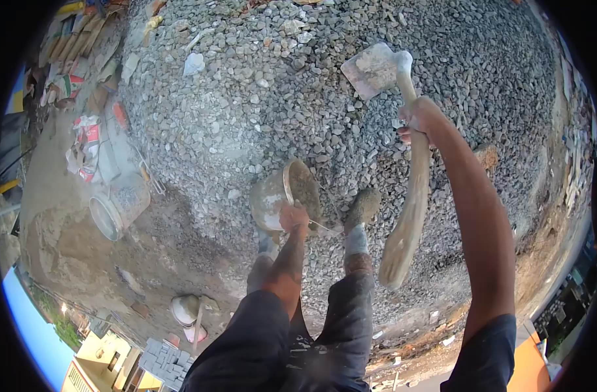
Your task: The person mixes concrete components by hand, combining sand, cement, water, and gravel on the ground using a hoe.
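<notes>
My right hand [422, 119] is wrapped around the wooden handle of a hoe [411, 196], close to its head. The broad metal blade [371, 70] hangs over the gravel, and the handle's thick end points back toward my legs. In front of my feet a dusty bucket [267, 199] lies tilted on the gravel, its mouth facing right. My left hand [294, 216] is closed on the rim of this bucket. A thin wire handle [324, 227] sticks out from the bucket's mouth toward my foot.
Loose grey gravel [226, 104] spreads ahead and around my feet. Left of me lie a second bucket [118, 208] and a torn red-and-white sack [86, 147]. Another round container [186, 310] stands behind on the left. A brownish stone [486, 157] lies at right.
</notes>
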